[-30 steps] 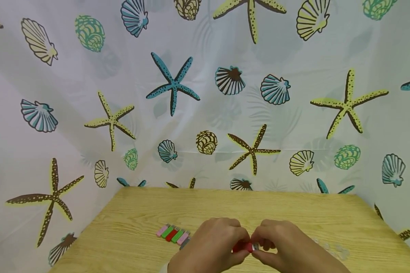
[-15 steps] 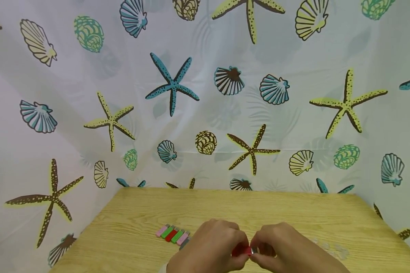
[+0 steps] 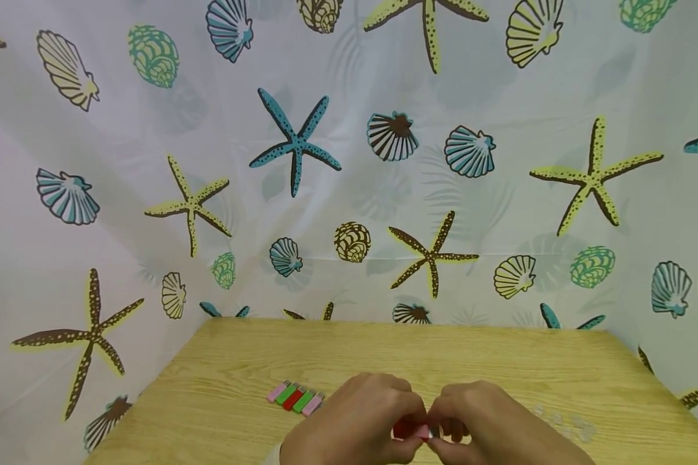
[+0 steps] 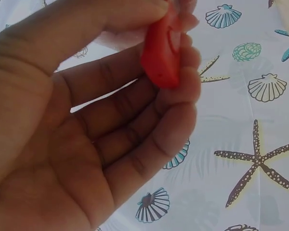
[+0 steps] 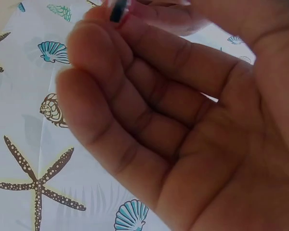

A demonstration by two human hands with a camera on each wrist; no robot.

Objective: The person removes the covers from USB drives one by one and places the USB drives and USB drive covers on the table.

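Above the front of the table, both hands meet at a red USB flash drive [image 3: 410, 431]. My left hand [image 3: 357, 416] pinches its red body [image 4: 163, 55] between thumb and fingers, the other fingers curving behind. The drive lies roughly level, its metal plug end [image 5: 118, 10] pointing to the right. My right hand [image 3: 485, 416] pinches that end with thumb and forefinger, so most of the plug is covered. Whether a clear cap sits over the plug is too small to tell.
To the left, a slanted row of pink, green and red USB flash drives [image 3: 293, 398] lies on the wooden table [image 3: 407, 355]. Several small clear pieces [image 3: 567, 426], likely caps, are scattered at right. A shell-patterned cloth [image 3: 349, 194] encloses the back and sides.
The plug, plainly visible between the hands a second ago, is now mostly covered by my right fingertips. My left hand now hides the grey flash drive in the row. The hands have barely moved.
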